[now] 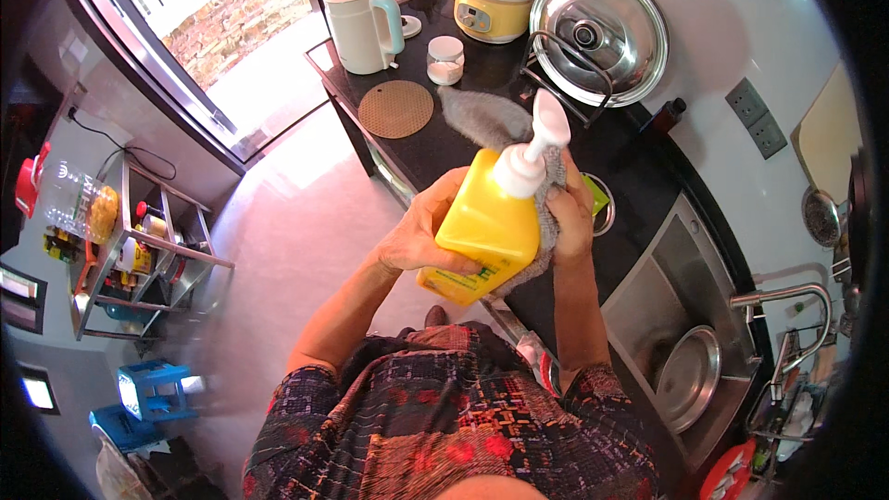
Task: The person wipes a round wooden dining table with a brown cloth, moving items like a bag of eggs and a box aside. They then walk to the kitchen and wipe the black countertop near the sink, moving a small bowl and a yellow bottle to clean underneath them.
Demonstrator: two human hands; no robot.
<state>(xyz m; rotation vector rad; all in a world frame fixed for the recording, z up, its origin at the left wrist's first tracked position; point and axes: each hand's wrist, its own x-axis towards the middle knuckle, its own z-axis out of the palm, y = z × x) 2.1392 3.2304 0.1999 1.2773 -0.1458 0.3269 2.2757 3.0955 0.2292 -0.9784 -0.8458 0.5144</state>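
In front of my body, a yellow pump bottle (494,222) with a white pump head is held up, tilted to the right. My left hand (431,227) wraps round its left side, thumb across the front near the lower part. On the other side, my right hand (571,213) grips a grey cloth (548,239) and presses it against the bottle's right side. Some of the right fingers are hidden behind the cloth. Another grey cloth part (486,118) lies on the black counter beyond the bottle; whether it is the same piece, I cannot tell.
A white kettle (361,28), round brown mat (395,109), white jar (445,59) and yellow cooker (494,5) stand on the counter (417,156). A steel basin (639,37) leans in a rack. Right is a sink (639,292) with a metal bowl (690,380); left, a shelf rack (176,245).
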